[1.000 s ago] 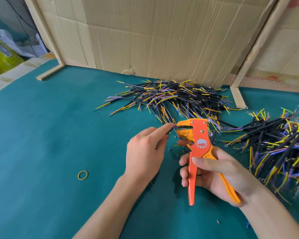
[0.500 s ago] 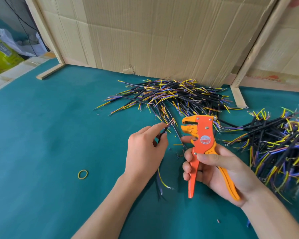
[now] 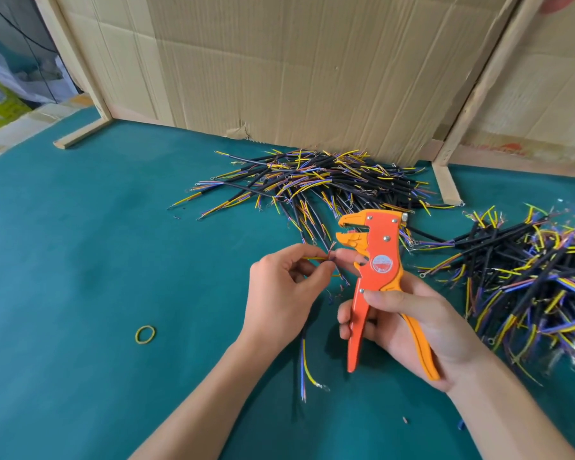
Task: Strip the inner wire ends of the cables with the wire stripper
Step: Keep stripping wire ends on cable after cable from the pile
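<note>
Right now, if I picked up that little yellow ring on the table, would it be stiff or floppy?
Probably floppy: the ring looks like a thin rubber band, slightly out of round. Likely very light, being so thin. Lying flat on the table, it shouldn't roll.

A single head-worn camera looks forward and down, close over the green table (image 3: 80, 260), facing a cardboard wall (image 3: 312, 78) at the table's far edge.

We see an orange wire stripper (image 3: 377, 263) held upright, its jaws parted and facing left. Just left of them, a black cable (image 3: 304, 338) shows bare copper tips. Two heaps of black cables (image 3: 329, 184) with yellow and purple wires lie behind and to the right.
</note>
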